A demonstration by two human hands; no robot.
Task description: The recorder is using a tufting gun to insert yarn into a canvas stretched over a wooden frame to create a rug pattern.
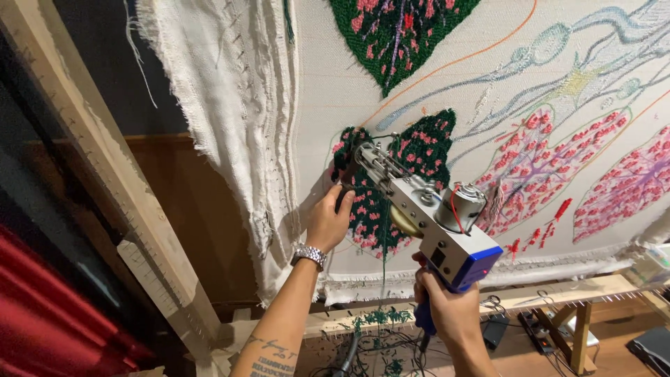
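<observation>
- Wooden frame beam (105, 174) runs diagonally at far left; it carries the stretched backing cloth (335, 84), whose frayed spare edge (223, 119) hangs loose beside it. Cloth taut, presumably so the tool can punch through it.
- Left hand (329, 220), wristwatch (309, 255) on the wrist, is closed around the front grip of the tufting gun (419, 209), right against the cloth. Judged: it steadies and steers the nose.
- Gun's needle end presses into the dark green leaf patch with pink spots (391, 188); body angles back and down toward the person.
- Right hand (447, 307) is wrapped tight around the blue rear handle, below the exposed motor (466, 202). Trigger finger hidden; cannot tell if pressed.
- Green yarn (382, 279) trails down from the gun.
- Right: pink leaf motifs (537, 167) partly filled, outlines drawn.
</observation>
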